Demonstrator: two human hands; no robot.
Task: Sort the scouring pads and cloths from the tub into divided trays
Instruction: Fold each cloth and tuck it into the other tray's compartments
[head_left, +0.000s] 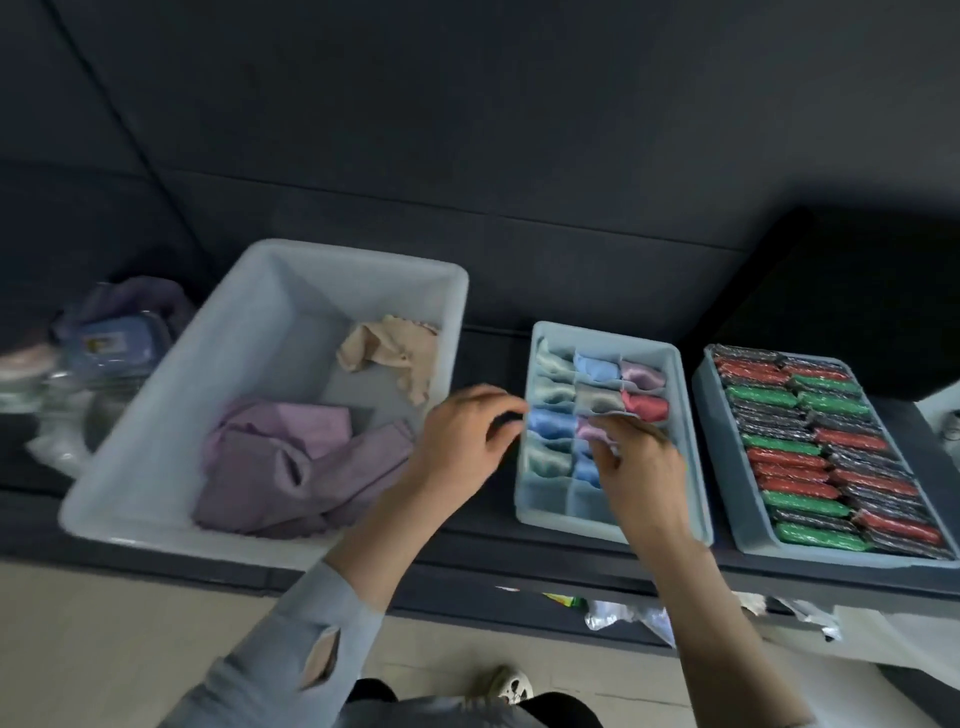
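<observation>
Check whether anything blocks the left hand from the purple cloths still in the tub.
Nothing visible does. The left hand hovers beside the tub's right wall, and the purple cloths lie uncovered below it.

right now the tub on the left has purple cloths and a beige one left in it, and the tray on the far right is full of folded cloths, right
Not quite. The tub does hold purple cloths and a beige cloth, but the far right tray is full of scouring pads in red, green and black. The folded cloths sit in the middle tray. The head view shows this.
</observation>
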